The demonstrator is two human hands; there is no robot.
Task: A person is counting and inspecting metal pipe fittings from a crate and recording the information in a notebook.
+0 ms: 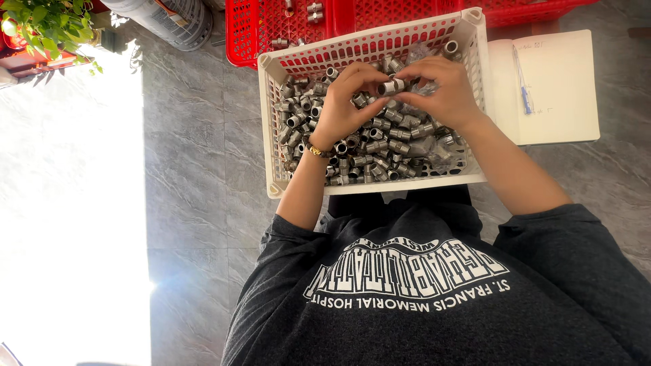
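- Your left hand and right hand meet over the white basket, both pinching one small metal fitting between fingertips. The fitting sits above the far half of the heap, not resting on it.
- Grip is fingertips only on a smooth round part. If a finger slides while you work it, the fitting likely drops back into the pile and you lose track of which one it was.
- The heap of metal fittings lies loose right under your wrists. A forearm dragged across it could roll pieces about; the threaded ends look sharp enough to scrape skin.
- Your bracelet rides low on the left wrist, near the pile. It could snag on a fitting or on the basket's slotted wall.
- The basket's near edge sits against your lap. Lean or shift your knees and it may tip, spilling parts onto the grey tiled floor.
- To the right, an open notebook with a blue pen lies just beside the basket. A swinging right elbow could knock them.
- Farther off, red crates hold a few more fittings; a flicked part could land there and mix in.
- Strong glare on the left may hide anything that rolls that way.
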